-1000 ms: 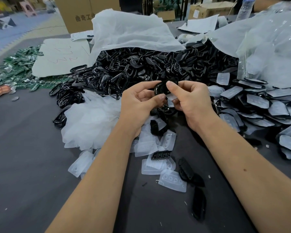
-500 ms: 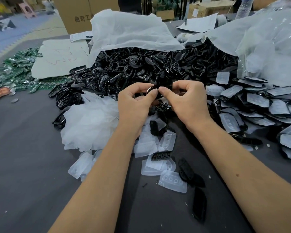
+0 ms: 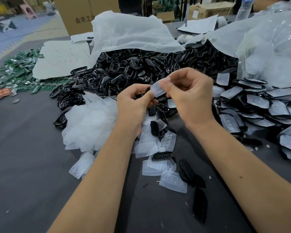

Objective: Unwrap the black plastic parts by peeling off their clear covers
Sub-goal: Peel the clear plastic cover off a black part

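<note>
We see both hands raised together above the grey counter. The left hand has its fingers curled round a black part, of which only a small dark edge shows between thumb and forefinger. The right hand pinches a clear cover between thumb and forefinger; the cover sits just right of the black part and tilts up toward the right hand. We cannot tell whether cover and part still touch at the lower edge.

Directly below the hands we note a scatter of loose clear covers lying flat on the counter, with a few bare black parts among them. Left of the left hand lies a heap of crumpled white film. Beyond both hands a large pile of black frames spills from under a white sheet. Right of the right hand we see rows of black parts still in their covers, overlapping one another, partly under a clear plastic bag. Far left of the left hand lie green circuit boards, next to a pale card with red scribble.
</note>
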